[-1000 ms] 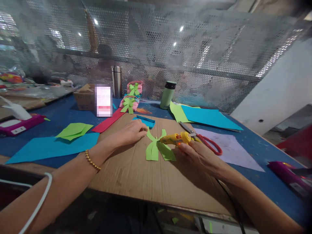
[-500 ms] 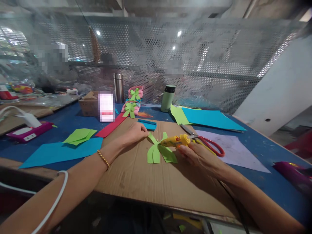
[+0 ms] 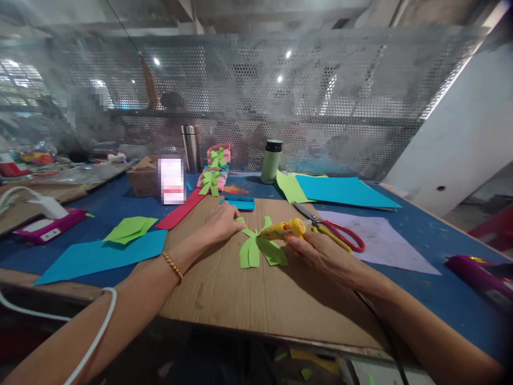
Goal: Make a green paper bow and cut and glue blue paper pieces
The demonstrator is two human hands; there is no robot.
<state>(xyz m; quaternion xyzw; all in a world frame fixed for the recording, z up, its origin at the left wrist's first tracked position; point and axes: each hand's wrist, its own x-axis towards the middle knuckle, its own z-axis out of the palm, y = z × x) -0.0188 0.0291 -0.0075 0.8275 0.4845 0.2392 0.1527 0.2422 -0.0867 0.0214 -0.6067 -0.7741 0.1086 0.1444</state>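
Note:
A light-green paper bow, made of several strips meeting at a centre, lies flat on a sheet of brown cardboard. My left hand is at its upper left, fingers closed on the end of one strip. My right hand grips a yellow hot glue gun, whose nozzle points left at the bow's centre and appears to touch it. Just right of the glue gun lie scissors with red and yellow handles. A folded blue paper piece rests beyond my left hand.
Pink items with green bows stand at the back, between a steel flask and a green tumbler. Blue sheets and a lilac sheet lie right. Green squares and a purple power strip are left.
My left hand has shifted slightly on the bow's upper-left strip, its thumb now reaching further over it. The glue gun stays at the bow's centre. The camera view has moved a little.

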